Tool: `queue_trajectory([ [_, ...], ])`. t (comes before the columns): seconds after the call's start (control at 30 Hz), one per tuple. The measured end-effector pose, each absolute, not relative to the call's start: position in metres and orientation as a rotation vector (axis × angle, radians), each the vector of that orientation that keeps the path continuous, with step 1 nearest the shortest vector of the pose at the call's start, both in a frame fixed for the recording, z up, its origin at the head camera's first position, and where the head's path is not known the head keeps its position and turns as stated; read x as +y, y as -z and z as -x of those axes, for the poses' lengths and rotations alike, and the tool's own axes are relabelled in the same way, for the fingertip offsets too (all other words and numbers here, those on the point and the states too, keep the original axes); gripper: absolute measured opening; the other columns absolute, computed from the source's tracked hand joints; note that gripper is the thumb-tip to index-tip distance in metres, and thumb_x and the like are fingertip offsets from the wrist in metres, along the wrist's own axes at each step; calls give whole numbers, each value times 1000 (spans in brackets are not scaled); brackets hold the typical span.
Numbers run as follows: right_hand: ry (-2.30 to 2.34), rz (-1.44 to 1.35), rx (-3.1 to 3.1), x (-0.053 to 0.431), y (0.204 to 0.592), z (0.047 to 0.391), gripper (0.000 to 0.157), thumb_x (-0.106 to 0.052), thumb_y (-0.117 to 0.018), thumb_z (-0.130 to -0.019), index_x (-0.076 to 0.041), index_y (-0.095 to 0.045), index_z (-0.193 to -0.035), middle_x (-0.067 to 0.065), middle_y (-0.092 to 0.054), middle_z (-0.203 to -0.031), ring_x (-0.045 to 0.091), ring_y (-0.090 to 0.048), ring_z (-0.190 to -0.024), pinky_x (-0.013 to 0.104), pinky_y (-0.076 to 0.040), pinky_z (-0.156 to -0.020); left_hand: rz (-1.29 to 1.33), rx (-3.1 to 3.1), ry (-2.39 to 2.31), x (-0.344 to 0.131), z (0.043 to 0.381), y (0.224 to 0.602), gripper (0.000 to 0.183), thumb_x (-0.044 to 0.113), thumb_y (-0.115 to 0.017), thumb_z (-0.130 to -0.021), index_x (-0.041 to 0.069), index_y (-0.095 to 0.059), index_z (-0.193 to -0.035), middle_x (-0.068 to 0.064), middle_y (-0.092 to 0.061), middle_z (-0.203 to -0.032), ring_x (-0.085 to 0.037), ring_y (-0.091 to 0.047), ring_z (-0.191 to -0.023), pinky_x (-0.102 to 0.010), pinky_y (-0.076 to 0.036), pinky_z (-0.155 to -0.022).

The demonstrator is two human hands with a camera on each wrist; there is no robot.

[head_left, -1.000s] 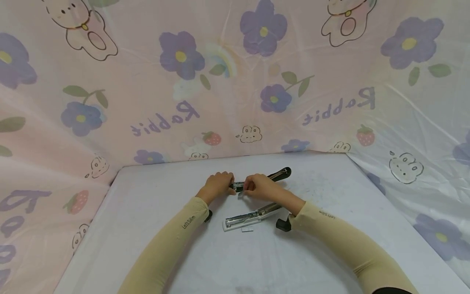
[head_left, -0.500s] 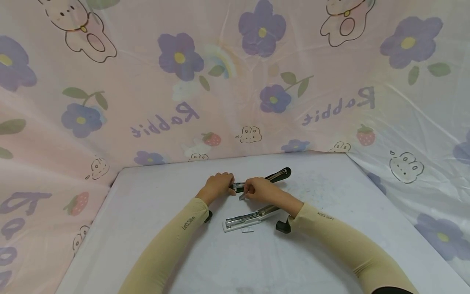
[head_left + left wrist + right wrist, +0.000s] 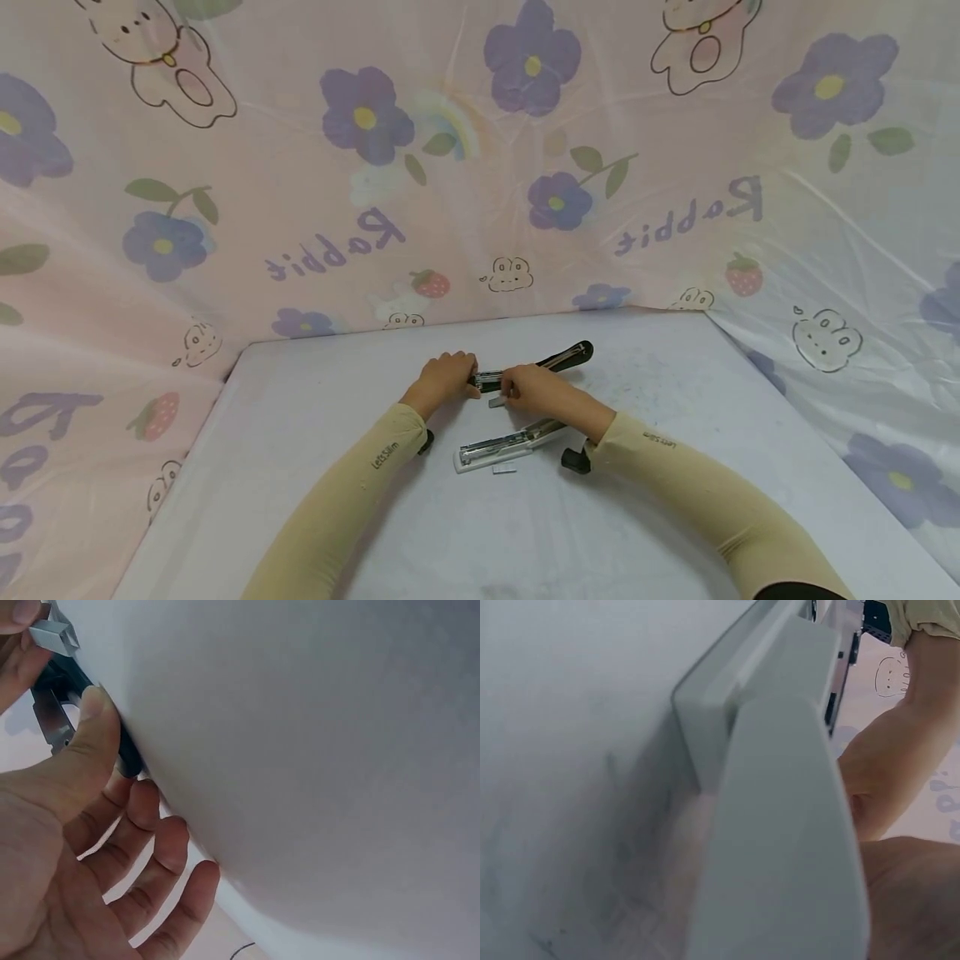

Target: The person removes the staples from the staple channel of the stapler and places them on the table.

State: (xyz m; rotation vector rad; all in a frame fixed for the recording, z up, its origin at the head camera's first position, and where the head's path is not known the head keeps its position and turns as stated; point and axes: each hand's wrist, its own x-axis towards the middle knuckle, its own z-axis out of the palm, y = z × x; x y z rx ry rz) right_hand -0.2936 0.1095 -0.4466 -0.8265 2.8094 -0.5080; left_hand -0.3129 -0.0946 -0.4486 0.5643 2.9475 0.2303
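A dark stapler [image 3: 567, 357] lies opened out at the far middle of the table. My left hand [image 3: 442, 379] holds its left end, thumb on one side and fingers on the other, as the left wrist view shows. In my right hand [image 3: 543, 392] a short strip of staples [image 3: 51, 636] is pinched, just in front of that stapler's magazine. Nearer to me a white stapler [image 3: 491, 452] is also opened out, partly covered by my right wrist. It fills much of the right wrist view, where its white body [image 3: 780, 825] hides most of the right hand.
Another staple strip [image 3: 504, 468] lies on the white tabletop [image 3: 420, 533], in front of the white stapler. A printed cloth [image 3: 450, 192] hangs behind the table and along both sides. Dark wrist mounts [image 3: 576, 461] sit under the sleeves.
My right hand has shifted slightly toward me and down with the staple strip, which now shows more of its flat side. The left hand keeps its hold on the dark stapler.
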Motion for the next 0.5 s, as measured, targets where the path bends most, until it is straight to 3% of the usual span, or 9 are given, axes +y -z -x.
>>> queue_trajectory([
  [0.33,573,791,2844,124,429,287,14,-19,-77,-100,-10,-72,-110,-1,-66,-86,13,-57,-73,32,-48,-67,-546,2954,-318,-101,309,449,44,36,-88,-91,11,-66,-119,-4,-67,-107,-23,-62,-98,-45,-54,-90],
  [0.5,670,737,2926,154,405,277,21,-29,-75,-102,-12,-72,-114,-1,-69,-93,16,-64,-82,39,-54,-74,-570,3018,-372,-123,300,436,40,38,-80,-98,10,-68,-123,-5,-67,-114,-25,-65,-102,-46,-55,-90],
])
